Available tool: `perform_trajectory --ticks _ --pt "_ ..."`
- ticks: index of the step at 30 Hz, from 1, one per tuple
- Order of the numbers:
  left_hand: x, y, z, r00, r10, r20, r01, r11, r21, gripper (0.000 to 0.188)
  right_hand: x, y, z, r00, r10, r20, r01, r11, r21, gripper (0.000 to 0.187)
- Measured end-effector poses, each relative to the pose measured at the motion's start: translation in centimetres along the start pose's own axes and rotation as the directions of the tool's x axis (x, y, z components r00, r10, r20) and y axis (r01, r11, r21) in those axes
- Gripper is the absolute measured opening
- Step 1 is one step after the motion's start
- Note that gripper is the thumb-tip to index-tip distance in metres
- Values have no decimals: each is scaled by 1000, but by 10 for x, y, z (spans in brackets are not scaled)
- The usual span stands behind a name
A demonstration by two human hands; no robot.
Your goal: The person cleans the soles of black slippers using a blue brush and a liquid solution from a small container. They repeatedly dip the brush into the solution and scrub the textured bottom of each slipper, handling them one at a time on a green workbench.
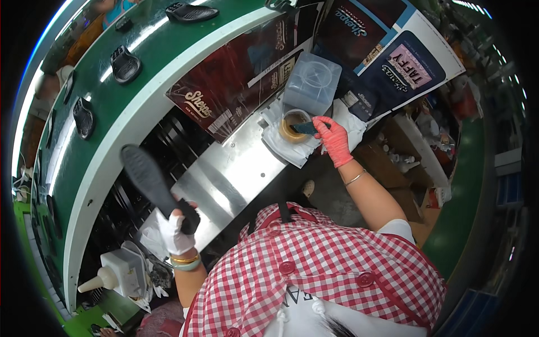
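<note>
My left hand (177, 235), in a white glove with bare fingertips, grips a black shoe sole (147, 173) by its lower end. The sole is raised and tilted, beside the metal bench, slightly blurred. In a coral-pink glove, my right hand (333, 139) pinches a dark brush (309, 128). The brush's far end dips into a small round cup (284, 132) with yellowish-brown contents, and its tip is hidden there. Crumpled white sheeting (295, 154) lies under the cup. Directly behind it stands a translucent plastic container (313, 81).
A green conveyor belt (151, 53) with a pale rim curves along the left, carrying several black soles (124, 64). Printed cardboard panels (236, 92) stand behind the metal bench (224, 174). A white nozzle bottle (120, 275) is at lower left. Open cartons (387, 163) sit at right.
</note>
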State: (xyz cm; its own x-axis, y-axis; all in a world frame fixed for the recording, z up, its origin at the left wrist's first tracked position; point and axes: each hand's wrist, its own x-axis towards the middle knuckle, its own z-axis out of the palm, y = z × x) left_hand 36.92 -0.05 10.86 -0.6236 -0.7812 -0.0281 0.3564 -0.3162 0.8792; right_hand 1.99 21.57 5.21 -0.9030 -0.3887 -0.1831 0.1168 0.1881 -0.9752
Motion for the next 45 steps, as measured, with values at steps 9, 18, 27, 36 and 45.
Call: perform_trajectory --ticks 9,18,27,36,45 --pt "-4 -71 50 882 -448 145 466 876 -125 58 17 -6 0 996 34 87 -32 999 -15 28" --pt "-3 -110 46 863 -472 181 503 770 -391 55 30 8 -20 974 150 168 -164 984 76 24" --pt "3 -101 73 884 -430 182 463 757 -462 80 -79 -95 49 931 -14 365 -99 952 289 21" --pt "1 -76 97 879 -348 325 465 772 -433 83 -103 -102 65 934 -78 348 -14 967 253 22" --pt "0 -76 109 920 -339 197 392 791 -470 79 -126 -102 56 925 -112 364 62 987 147 22"
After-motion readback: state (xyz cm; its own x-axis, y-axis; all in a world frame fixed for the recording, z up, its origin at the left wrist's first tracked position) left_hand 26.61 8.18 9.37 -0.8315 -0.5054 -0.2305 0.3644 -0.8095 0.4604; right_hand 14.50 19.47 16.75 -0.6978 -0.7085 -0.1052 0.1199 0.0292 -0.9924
